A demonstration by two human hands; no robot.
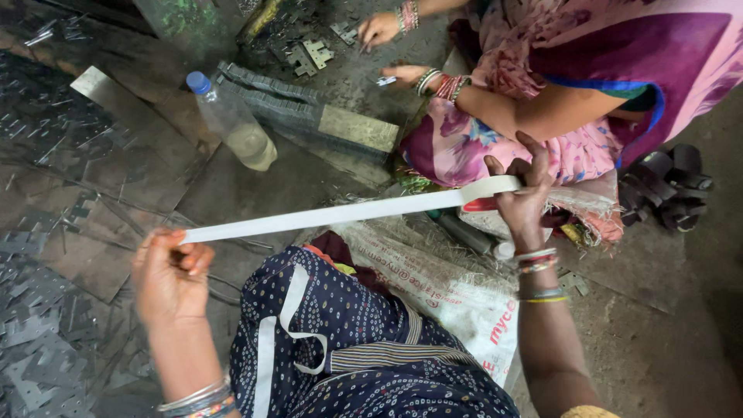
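The left hand [169, 272] pinched the free end of a white tape [333, 214] between thumb and bent fingers. The tape ran taut across to the right hand [523, 203], whose fingers were closed around the roll [495, 188], held above the lap. More loose white tape [288, 313] lay over the dark dotted cloth on the knee. A printed white sack [449, 290] lay on the floor just beyond. A plastic bottle [232, 122] with a blue cap lay farther off, near a stack of flat metal strips [309, 108]. Another person's hands [402, 50] handled small metal plates [309, 53] on the floor.
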